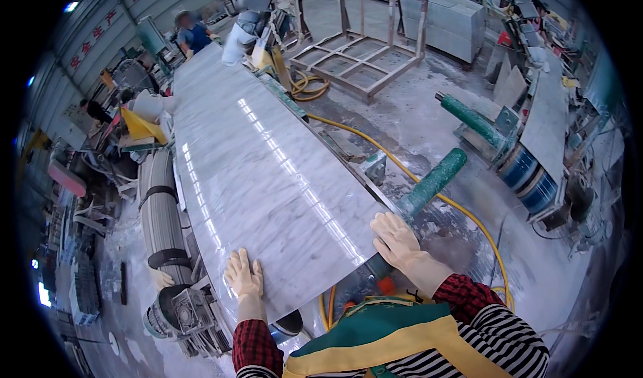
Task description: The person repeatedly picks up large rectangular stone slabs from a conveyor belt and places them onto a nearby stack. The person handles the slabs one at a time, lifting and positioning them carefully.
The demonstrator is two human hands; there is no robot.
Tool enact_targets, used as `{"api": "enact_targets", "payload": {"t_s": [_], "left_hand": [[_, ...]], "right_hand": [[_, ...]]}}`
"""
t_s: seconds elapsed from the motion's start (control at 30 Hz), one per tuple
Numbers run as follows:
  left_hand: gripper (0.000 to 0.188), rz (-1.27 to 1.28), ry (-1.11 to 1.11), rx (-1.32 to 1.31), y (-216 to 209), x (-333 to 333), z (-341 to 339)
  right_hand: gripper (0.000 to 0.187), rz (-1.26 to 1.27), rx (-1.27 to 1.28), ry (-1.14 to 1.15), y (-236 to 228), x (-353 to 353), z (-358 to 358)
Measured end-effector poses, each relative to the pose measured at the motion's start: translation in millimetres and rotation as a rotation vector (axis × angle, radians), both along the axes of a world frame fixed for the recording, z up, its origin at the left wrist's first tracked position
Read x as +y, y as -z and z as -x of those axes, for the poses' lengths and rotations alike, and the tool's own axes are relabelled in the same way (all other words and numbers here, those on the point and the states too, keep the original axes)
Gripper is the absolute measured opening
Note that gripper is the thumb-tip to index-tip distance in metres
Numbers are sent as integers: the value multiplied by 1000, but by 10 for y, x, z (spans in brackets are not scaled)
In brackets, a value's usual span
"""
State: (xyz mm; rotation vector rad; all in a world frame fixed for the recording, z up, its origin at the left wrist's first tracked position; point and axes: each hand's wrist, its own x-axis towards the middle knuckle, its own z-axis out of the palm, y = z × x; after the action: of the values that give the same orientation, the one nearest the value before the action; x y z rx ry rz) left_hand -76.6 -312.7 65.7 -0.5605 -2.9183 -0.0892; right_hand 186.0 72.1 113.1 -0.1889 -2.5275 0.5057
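A long, polished white-and-grey stone slab [268, 177] stretches away from me, with two rows of light reflected on it. My left hand [244, 274], in a cream rubber glove, lies on its near left part with the fingers spread. At the near right corner, my right hand [396, 239] in a matching glove rests against the edge, fingers stretched out. Whether its fingertips reach under the slab is hidden. Close to that hand a green roller post [434, 184] sticks out sideways.
A yellow hose [477, 224] runs over the wet floor at right. A ribbed grey roll [161, 207] and a motor [191, 311] flank the slab's left side. Beyond stands a rusty metal frame [375, 56]. A person in blue [194, 38] is at the slab's far end.
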Motion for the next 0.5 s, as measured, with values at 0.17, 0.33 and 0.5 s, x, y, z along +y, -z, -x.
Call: {"api": "enact_targets", "payload": {"t_s": [0.17,0.33,0.5], "left_hand": [[55,-77,139,49,-151,159,204],[53,-161,195,129,-218,155,214],[53,-185,224,142,-320,198,191]], "right_hand": [[45,-129,17,173,71,-192,58],[48,-209,-82,210,56,-271,331],[49,-258,-49,155,262,-106,725]]}}
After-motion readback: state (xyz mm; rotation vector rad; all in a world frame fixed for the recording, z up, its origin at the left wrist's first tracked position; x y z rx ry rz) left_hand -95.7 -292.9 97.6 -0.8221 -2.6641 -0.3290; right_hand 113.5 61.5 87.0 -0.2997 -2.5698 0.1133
